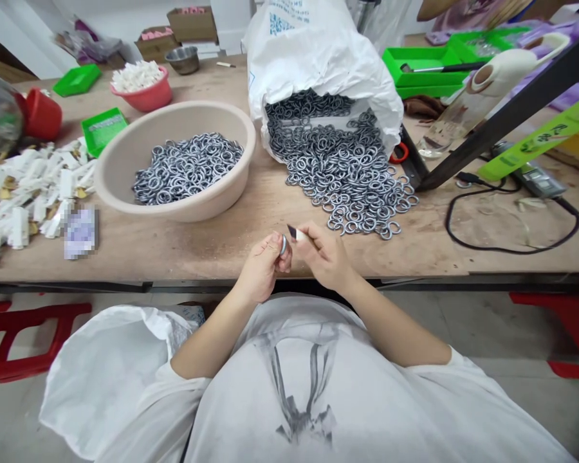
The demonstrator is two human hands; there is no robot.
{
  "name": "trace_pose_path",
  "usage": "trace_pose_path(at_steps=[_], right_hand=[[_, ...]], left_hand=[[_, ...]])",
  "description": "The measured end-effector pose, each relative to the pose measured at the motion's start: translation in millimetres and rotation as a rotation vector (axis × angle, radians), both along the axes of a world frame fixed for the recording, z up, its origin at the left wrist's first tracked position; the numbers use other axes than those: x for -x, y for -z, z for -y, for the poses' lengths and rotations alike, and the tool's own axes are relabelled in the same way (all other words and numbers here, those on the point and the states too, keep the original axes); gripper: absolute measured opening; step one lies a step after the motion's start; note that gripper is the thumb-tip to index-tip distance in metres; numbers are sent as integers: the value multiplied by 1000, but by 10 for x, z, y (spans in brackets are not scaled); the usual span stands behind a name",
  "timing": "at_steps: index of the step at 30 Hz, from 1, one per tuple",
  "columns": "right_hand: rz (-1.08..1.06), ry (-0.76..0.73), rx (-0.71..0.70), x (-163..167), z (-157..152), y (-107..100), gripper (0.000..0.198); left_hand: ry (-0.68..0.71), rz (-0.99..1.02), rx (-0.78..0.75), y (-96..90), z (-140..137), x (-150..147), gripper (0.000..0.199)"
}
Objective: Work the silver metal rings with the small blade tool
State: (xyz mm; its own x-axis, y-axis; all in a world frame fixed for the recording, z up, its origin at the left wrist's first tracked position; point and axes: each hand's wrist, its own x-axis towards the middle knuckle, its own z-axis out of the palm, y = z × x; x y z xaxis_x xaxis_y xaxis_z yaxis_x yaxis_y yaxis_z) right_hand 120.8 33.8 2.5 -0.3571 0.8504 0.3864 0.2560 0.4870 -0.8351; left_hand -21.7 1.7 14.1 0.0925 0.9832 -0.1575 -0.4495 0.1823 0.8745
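Between the thumb and fingers of my left hand [264, 262] is a grey metal ring [284, 245], held on edge. My right hand [329, 256] grips a small knife [293, 232] with a dark slanted blade and a white part near the fingers. The blade points toward the ring, and I cannot tell whether they touch. Just beyond the right hand, a pile of loose metal rings [361, 173] spills from a white sack [313, 58] lying on its side. To the left, a beige basin [174, 209] holds many similar rings.
White plastic pieces [22, 222] lie in a heap on the wooden table [212, 247]. Behind are a red bowl [149, 96], green trays [422, 71] and a metal bowl [183, 59]. A dark metal bar [502, 116], a bottle [451, 122] and a black cable [492, 249] are right.
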Motion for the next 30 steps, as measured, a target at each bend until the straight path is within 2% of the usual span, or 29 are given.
trace_pose_path(at_steps=[4,11,13,15,17,19,22,25,30], right_hand=[[257,3,-241,-41,81,-61,48],[342,36,-343,-19,133,-88,43],[327,24,-316,-36,113,-81,43],[319,38,-215,-80,31,-55,45],[352,118,-63,-147,-124,-20,48],[447,241,48,-222,-327,5,48],[716,394,65,-293,-622,-1,37],[961,437,57,-284,-820,-28,35],[1080,454,74,-257,-925,-9,32]], left_hand=[[-30,56,81,-50,9,-6,57],[4,82,103,-75,14,-30,57],[20,79,88,-57,35,-23,57],[84,71,32,-42,71,-11,56],[172,60,-38,-37,108,8,56],[199,47,-63,-36,128,38,54],[115,1,-5,-8,112,94,51],[70,-50,43,65,64,140,46],[26,-24,82,165,-12,190,44]])
